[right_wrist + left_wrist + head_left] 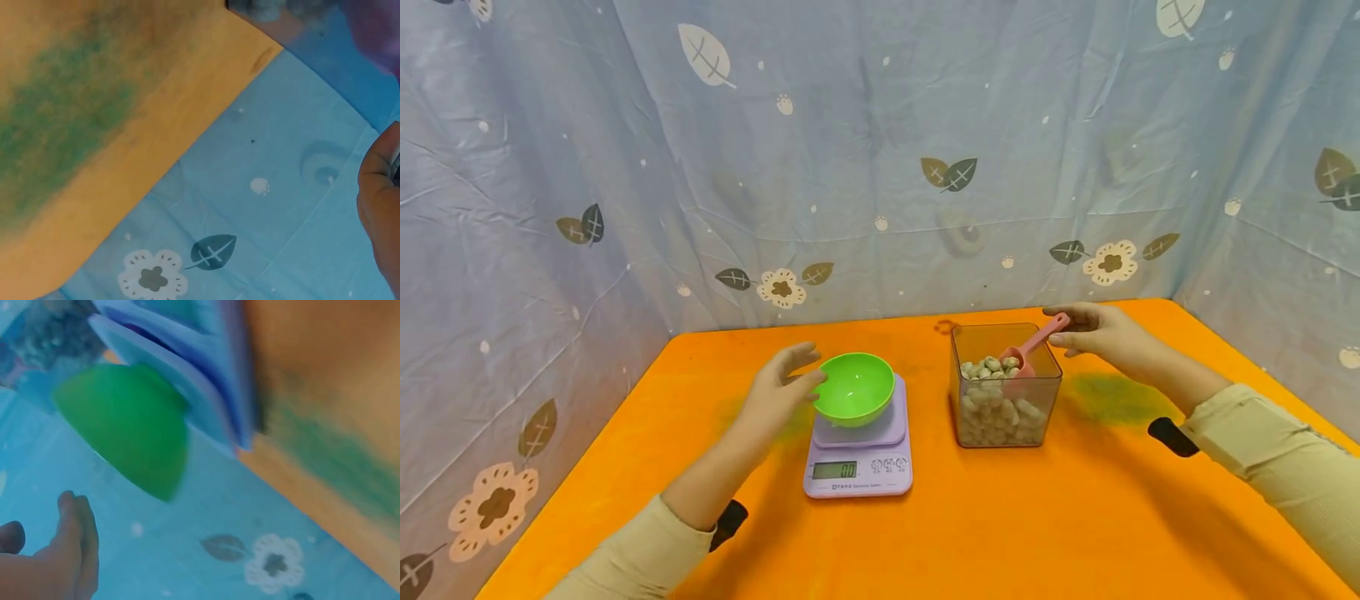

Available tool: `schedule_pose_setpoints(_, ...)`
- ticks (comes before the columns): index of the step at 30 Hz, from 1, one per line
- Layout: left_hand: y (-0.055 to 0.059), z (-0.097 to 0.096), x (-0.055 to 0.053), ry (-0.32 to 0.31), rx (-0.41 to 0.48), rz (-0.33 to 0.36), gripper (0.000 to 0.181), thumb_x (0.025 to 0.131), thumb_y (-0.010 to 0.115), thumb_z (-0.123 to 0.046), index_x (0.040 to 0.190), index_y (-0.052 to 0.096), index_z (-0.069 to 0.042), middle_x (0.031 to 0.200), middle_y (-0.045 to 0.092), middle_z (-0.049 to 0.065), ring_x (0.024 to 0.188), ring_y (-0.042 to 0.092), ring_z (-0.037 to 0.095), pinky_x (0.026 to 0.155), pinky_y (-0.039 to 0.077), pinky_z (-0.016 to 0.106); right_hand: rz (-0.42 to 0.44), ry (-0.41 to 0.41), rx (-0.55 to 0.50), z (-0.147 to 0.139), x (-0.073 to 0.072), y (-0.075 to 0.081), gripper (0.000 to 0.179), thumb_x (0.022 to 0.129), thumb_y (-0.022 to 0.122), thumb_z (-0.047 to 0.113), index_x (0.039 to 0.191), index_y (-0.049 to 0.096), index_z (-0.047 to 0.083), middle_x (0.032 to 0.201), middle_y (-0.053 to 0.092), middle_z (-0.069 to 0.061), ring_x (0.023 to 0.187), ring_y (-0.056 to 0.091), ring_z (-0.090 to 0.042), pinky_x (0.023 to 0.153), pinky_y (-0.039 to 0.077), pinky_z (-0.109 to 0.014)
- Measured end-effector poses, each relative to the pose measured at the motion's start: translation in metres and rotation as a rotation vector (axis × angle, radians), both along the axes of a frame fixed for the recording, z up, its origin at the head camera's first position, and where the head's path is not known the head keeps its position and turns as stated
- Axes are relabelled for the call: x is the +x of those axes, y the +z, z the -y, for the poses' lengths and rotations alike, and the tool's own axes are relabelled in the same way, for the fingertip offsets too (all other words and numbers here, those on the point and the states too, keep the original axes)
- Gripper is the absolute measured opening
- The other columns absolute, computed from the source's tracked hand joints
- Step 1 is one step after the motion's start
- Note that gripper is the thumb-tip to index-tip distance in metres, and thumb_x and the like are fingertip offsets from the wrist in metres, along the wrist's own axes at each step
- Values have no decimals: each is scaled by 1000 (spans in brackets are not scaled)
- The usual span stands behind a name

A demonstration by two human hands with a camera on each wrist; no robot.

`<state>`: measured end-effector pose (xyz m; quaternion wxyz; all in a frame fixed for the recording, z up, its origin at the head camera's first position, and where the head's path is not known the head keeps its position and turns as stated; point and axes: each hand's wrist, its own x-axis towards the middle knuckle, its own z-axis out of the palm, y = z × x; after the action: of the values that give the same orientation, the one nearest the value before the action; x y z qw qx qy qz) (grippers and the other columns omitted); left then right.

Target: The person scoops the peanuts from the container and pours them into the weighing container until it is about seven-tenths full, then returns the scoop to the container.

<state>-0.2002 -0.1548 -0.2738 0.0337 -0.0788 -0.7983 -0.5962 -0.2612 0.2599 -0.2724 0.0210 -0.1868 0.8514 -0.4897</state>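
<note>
A bright green bowl (854, 388) sits on the platform of a lilac kitchen scale (859, 481), whose display reads 0.0. At the bowl's left side is my left hand (775, 393), fingers spread and holding nothing; the left wrist view shows a gap between this hand (59, 556) and the bowl (128, 428). A clear square container (1004, 425) holds pale, nut-like pieces (992, 367) in shells. Stuck into them is a pink scoop (1037, 337), handle leaning up to the right. My right hand (1105, 333) has thumb and fingers apart around the handle's end; contact is unclear.
An orange table (865, 550) carries everything, with greenish patches (1112, 398) on its surface. Patterned blue curtains (865, 167) stand behind it and along both sides. The container stands a short way right of the scale.
</note>
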Motion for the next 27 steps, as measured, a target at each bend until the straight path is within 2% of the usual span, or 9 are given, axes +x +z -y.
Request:
schedule_pose_setpoints(4,-1,-22,-4,-58,62,62,49,96,54,-3,142,39,7,141,44,27,118,54,40,96,52,43,-20,-40,19,3,-1,1,49,97,58,6,137,40,-17,110,63,-16,87,60,-2,78,56,-23)
schedule_pose_setpoints(8,-3,-46,-8,-99,86,113,49,95,56,-3,142,42,5,139,48,24,117,56,37,94,53,43,-48,-61,33,8,-2,4,45,95,60,3,132,46,-18,108,65,-20,85,62,-3,77,57,-23)
schedule_pose_setpoints(12,-5,-71,-11,-170,73,124,49,97,56,-6,142,41,4,140,48,22,121,54,37,95,52,43,-58,-58,48,12,-1,10,42,94,62,1,129,50,-18,106,66,-20,82,63,-5,74,58,-24)
schedule_pose_setpoints(16,-9,-93,-15,-239,63,142,50,100,53,-11,145,37,3,143,44,22,126,49,37,99,49,44,-28,-30,34,17,-1,15,43,94,61,3,130,49,-17,105,66,-20,83,65,-8,75,59,-26)
schedule_pose_setpoints(20,-10,-114,-21,-252,68,172,52,101,53,-13,148,34,2,147,40,22,130,45,37,100,49,45,34,-15,-32,23,0,19,44,94,60,1,131,46,-18,105,66,-20,84,66,-10,79,59,-30)
schedule_pose_setpoints(27,-12,-141,-37,-216,133,234,59,100,56,-15,150,30,2,152,33,22,134,41,36,103,46,45,145,6,-60,34,-1,22,36,96,58,3,124,48,-18,104,66,-15,88,67,-18,81,59,-33)
